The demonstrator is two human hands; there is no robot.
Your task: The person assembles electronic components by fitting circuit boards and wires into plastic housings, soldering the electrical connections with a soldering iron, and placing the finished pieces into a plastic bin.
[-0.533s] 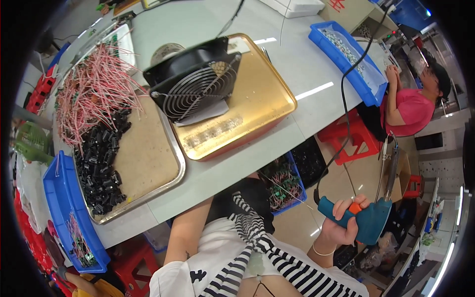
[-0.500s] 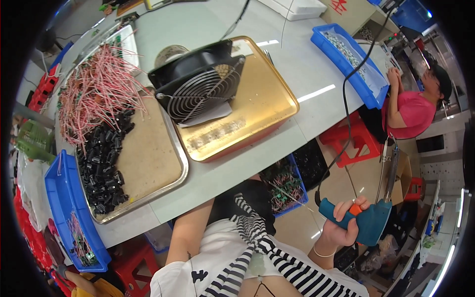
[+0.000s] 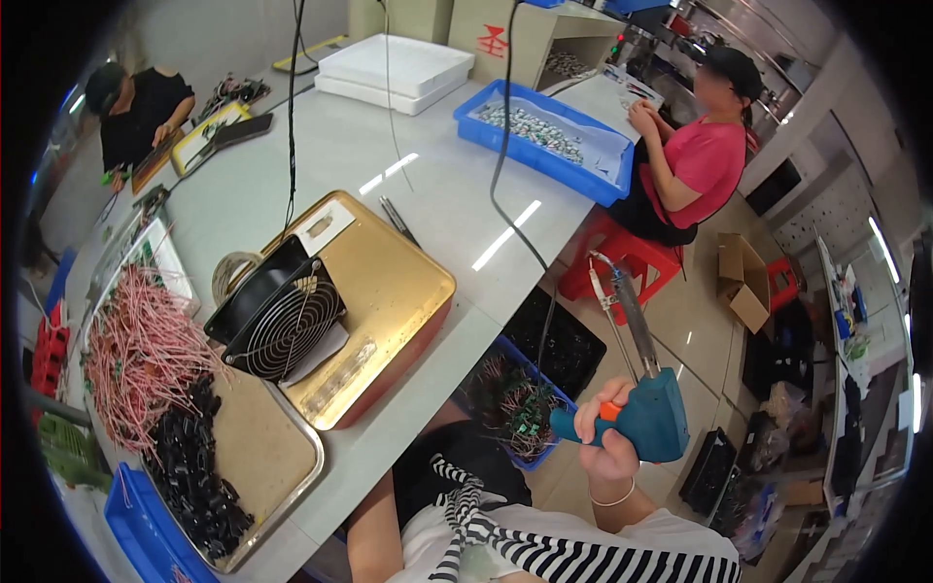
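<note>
My right hand [image 3: 604, 437] is wrapped round the handle of a teal soldering gun [image 3: 663, 413] with an orange trigger, a metal barrel and a thin tube alongside. The gun is held up beyond the table's right edge, tip pointing up and away, with a black cord [image 3: 501, 185] running to it. My left forearm [image 3: 374, 525] reaches toward the near table edge; the left hand is hidden. On the table, a metal tray [image 3: 267, 428] holds a heap of red and white wires [image 3: 146, 360] and many black plastic parts [image 3: 199, 476].
A black fan [image 3: 282, 311] stands on a gold tin [image 3: 403, 262]. Farther right lies a blue tray [image 3: 471, 121] of small parts. One co-worker [image 3: 705, 160] in pink sits at right, another [image 3: 146, 112] in black at far left. A blue bin [image 3: 559, 423] of wired boards sits below the table.
My view has swung right and up, so the table's contents appear farther left and the far-left co-worker shows. My right hand keeps its grip on the soldering gun.
</note>
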